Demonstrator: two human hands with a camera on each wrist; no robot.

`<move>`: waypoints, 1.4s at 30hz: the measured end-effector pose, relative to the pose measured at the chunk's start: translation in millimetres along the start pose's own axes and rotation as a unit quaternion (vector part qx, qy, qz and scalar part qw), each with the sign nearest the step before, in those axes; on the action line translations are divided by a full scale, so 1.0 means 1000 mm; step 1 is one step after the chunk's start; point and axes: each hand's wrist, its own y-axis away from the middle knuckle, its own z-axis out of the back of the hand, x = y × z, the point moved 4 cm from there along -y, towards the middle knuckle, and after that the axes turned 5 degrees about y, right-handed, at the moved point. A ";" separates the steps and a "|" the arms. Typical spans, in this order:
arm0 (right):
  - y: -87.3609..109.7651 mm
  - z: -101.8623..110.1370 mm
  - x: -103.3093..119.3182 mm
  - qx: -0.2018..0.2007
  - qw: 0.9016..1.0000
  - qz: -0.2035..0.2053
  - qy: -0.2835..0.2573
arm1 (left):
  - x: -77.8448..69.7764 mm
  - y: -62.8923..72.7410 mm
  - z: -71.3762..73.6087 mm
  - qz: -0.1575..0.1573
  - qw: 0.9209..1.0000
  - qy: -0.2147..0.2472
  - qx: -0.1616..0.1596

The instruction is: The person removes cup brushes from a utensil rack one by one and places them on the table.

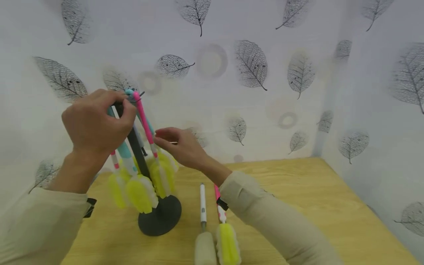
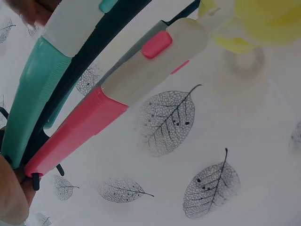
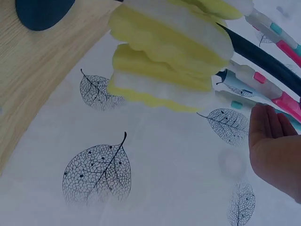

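Note:
Several bottle brushes with yellow-and-white sponge heads (image 1: 143, 193) hang from a dark stand (image 1: 135, 147) with a round base (image 1: 160, 217). My left hand (image 1: 99, 117) grips the top of the stand, where the hooks and handle ends meet. In the left wrist view, a pink handle (image 2: 75, 134) and a teal handle (image 2: 37, 94) run up to its fingers. My right hand (image 1: 185, 147) is beside the hanging brushes, thumb and fingers apart, fingertips right at a pink handle (image 1: 144, 119). In the right wrist view, its fingers (image 3: 265, 122) extend close by the teal-and-white handle (image 3: 236, 104).
On the wooden table (image 1: 281, 191) lie a white-handled brush (image 1: 203, 202) with a beige head and a pink-handled brush (image 1: 228, 243) with a yellow head, partly behind the right forearm. A leaf-patterned covering (image 1: 212, 99) rises behind and to the right.

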 end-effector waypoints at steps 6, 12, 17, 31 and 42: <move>-0.006 -0.010 0.003 -0.042 0.997 0.004 -0.062 | -0.006 0.000 -0.005 -0.004 0.999 0.020 -0.024; -0.006 -0.011 -0.002 -0.070 0.995 0.008 -0.075 | -0.010 -0.001 -0.007 -0.022 0.999 0.017 -0.018; -0.005 -0.009 -0.003 -0.068 0.992 0.022 -0.099 | -0.008 0.000 -0.009 -0.024 0.999 0.022 -0.016; 0.010 0.024 -0.008 -0.101 0.983 0.035 -0.151 | 0.016 -0.001 0.000 0.015 0.996 0.083 -0.010; 0.061 0.093 -0.056 -0.145 0.984 -0.094 -0.054 | 0.011 -0.003 -0.002 -0.028 0.997 -0.036 0.064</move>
